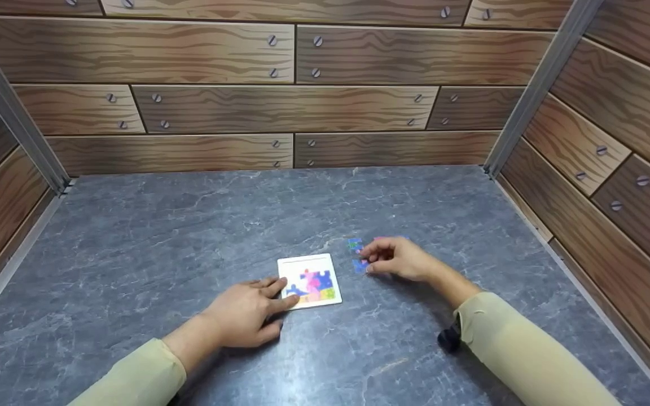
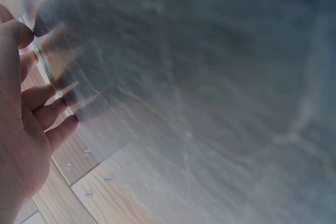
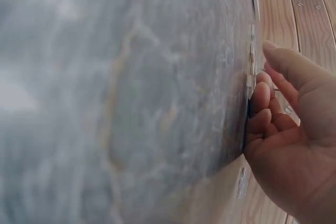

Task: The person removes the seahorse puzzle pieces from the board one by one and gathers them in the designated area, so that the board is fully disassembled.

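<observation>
A small white puzzle tray (image 1: 305, 258) lies on the table, partly filled with joined blue, pink and yellow jigsaw pieces (image 1: 318, 285). My left hand (image 1: 243, 314) rests at its left side, fingers extended over the rim and onto the picture. To the right of the tray, my right hand (image 1: 401, 260) is low over loose jigsaw pieces, its fingers bent and the thumb apart from them. A blue and green piece (image 1: 354, 243) lies beside the fingertips, and another blue piece (image 1: 359, 266) is by the thumb. More pieces show behind the right hand, mostly hidden by it.
The grey marbled table (image 1: 201, 225) carries the tray and pieces. Wood-patterned walls (image 1: 212, 107) stand at the back and both sides, with metal posts (image 1: 545, 90) at the corners. A black band (image 1: 449, 339) sits at the right sleeve.
</observation>
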`<action>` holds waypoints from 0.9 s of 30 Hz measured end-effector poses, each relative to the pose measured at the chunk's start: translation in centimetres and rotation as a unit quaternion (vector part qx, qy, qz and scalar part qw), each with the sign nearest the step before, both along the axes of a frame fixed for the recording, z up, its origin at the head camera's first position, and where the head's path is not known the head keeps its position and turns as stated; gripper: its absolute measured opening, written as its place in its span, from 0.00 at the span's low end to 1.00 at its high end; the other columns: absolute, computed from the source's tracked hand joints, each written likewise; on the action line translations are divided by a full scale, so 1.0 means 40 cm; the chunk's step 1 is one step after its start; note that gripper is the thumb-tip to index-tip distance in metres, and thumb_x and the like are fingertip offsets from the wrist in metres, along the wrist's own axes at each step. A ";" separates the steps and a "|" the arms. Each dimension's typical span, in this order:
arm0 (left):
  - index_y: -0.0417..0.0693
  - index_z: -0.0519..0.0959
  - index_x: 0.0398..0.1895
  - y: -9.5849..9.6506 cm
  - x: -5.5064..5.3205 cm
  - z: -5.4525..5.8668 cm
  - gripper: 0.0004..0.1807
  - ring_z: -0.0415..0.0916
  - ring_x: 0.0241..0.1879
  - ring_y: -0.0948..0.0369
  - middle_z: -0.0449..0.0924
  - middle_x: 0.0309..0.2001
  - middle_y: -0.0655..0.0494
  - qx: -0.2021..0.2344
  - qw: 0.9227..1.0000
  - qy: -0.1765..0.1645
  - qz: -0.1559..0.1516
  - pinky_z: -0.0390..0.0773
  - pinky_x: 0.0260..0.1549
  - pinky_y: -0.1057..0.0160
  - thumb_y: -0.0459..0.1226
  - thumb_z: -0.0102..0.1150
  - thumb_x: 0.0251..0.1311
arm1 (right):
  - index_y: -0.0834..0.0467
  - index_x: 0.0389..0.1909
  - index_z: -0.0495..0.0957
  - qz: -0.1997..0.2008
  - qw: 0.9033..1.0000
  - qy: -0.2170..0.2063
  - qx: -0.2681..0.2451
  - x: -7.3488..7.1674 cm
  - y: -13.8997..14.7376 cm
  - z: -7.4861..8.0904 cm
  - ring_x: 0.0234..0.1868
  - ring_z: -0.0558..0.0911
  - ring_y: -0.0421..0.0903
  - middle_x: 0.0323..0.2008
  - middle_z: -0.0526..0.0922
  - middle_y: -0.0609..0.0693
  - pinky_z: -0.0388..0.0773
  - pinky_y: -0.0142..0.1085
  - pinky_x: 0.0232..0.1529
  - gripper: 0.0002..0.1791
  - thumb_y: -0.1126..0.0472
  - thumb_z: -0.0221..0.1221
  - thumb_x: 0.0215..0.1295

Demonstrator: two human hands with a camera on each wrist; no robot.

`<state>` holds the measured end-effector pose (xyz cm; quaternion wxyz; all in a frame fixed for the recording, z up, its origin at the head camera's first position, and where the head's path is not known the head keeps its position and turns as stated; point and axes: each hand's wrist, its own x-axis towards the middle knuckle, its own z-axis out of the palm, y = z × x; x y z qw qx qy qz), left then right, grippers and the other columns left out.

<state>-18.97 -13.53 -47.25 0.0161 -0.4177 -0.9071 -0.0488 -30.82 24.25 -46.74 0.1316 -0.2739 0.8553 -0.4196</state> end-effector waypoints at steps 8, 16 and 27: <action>0.56 0.74 0.78 0.002 -0.001 0.004 0.30 0.72 0.72 0.43 0.70 0.75 0.37 -0.006 1.000 -0.013 0.005 0.73 0.68 0.46 0.48 0.51 0.75 | 0.68 0.51 0.86 0.005 0.999 0.036 -0.011 0.011 -0.028 0.040 0.37 0.81 0.42 0.39 0.88 0.53 0.77 0.28 0.37 0.16 0.66 0.72 0.65; 0.57 0.72 0.79 0.002 -0.006 0.007 0.30 0.71 0.73 0.43 0.68 0.76 0.37 -0.020 1.000 -0.020 0.008 0.73 0.69 0.46 0.50 0.50 0.76 | 0.67 0.51 0.86 0.036 0.998 0.059 0.007 0.029 -0.118 0.070 0.38 0.81 0.41 0.41 0.88 0.58 0.81 0.35 0.42 0.17 0.64 0.73 0.63; 0.56 0.75 0.77 0.002 -0.003 0.003 0.30 0.72 0.72 0.43 0.70 0.74 0.37 -0.011 1.000 -0.010 0.006 0.73 0.68 0.46 0.50 0.52 0.75 | 0.64 0.53 0.87 0.097 0.993 0.056 0.035 0.041 -0.240 0.060 0.41 0.82 0.39 0.42 0.89 0.55 0.82 0.35 0.48 0.16 0.67 0.71 0.65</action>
